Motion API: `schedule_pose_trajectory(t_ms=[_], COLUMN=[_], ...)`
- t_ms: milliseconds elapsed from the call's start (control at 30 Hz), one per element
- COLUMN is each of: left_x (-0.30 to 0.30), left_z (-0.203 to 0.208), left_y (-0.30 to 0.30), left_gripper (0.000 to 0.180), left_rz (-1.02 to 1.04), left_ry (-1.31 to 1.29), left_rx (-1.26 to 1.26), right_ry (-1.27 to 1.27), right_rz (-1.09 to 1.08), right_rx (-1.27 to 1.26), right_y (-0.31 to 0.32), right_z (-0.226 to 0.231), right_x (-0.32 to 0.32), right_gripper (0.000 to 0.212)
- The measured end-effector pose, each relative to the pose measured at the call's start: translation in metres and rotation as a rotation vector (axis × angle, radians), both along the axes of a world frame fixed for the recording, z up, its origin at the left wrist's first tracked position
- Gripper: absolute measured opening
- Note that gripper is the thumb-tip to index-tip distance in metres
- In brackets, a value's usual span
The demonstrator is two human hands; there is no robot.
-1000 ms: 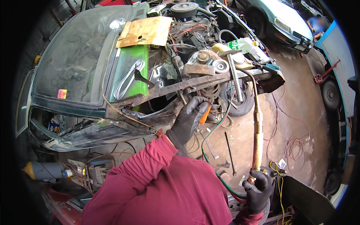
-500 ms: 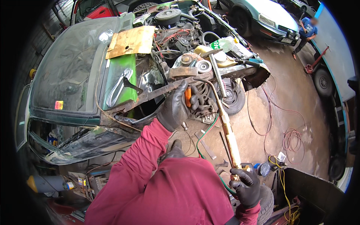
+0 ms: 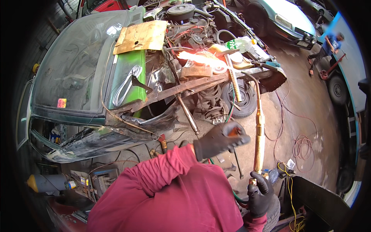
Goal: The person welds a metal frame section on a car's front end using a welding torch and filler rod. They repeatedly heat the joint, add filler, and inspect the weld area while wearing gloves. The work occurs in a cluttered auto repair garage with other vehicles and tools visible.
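My right hand (image 3: 259, 193), black-gloved, is closed around the valve end of a brass gas torch (image 3: 260, 139). The torch stands nearly upright, its bent tip toward the car's front. A bright orange-white flame (image 3: 201, 58) streams left from the tip across the engine bay edge. My left hand (image 3: 224, 139), also gloved, curls around a small orange lighter (image 3: 234, 132), mostly hidden by the fingers, in front of my chest. Beyond it, a hammer (image 3: 234, 79) hangs by its head over the rusty front panel (image 3: 185, 88).
An opened engine bay (image 3: 189, 33) lies ahead, with cardboard (image 3: 141, 36) and a white cable coil (image 3: 126, 86) on the green bodywork. A plastic bottle (image 3: 241, 43) sits near the flame. Hoses (image 3: 303, 149) cross the floor at right. A person (image 3: 328, 48) sits far right.
A flame has appeared at the torch tip. My left hand has drawn back from the tip, down and right, with the lighter. The torch has swung right and more upright.
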State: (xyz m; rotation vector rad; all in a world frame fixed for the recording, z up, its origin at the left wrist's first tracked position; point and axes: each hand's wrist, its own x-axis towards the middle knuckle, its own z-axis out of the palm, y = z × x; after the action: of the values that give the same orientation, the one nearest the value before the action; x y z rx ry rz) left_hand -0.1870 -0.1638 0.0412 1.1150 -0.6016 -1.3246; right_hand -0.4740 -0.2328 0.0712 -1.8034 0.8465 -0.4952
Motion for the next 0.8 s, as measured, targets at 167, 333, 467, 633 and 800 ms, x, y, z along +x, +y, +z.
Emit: schedule_pose_trajectory(t_ms=[167,333,467,633,800], left_x=[-0.058,-0.062,-0.068,-0.077,-0.078], left_z=[0.009,0.017,0.016,0.013,0.015], left_y=[-0.029,-0.040,-0.045,-0.049,-0.051], left_gripper=[0.041,0.037,0.038,0.041,0.042], left_rz=[-0.101,-0.058,-0.067,-0.074,-0.048], left_ry=[-0.125,-0.023,-0.137,-0.179,-0.169], left_rx=[-0.087,-0.050,-0.049,-0.073,-0.087], right_ry=[-0.063,-0.301,-0.254,-0.278,-0.260], right_rz=[-0.037,-0.245,-0.375,-0.385,-0.337], right_rx=[-0.078,0.216,0.309,0.188,0.142], right_y=[0.003,0.012,0.012,0.007,0.007], right_z=[-0.004,-0.003,-0.010,-0.026,-0.027], right_x=[0.014,0.022,0.017,0.006,-0.001], right_gripper=[0.059,0.061,0.037,0.048,0.059])
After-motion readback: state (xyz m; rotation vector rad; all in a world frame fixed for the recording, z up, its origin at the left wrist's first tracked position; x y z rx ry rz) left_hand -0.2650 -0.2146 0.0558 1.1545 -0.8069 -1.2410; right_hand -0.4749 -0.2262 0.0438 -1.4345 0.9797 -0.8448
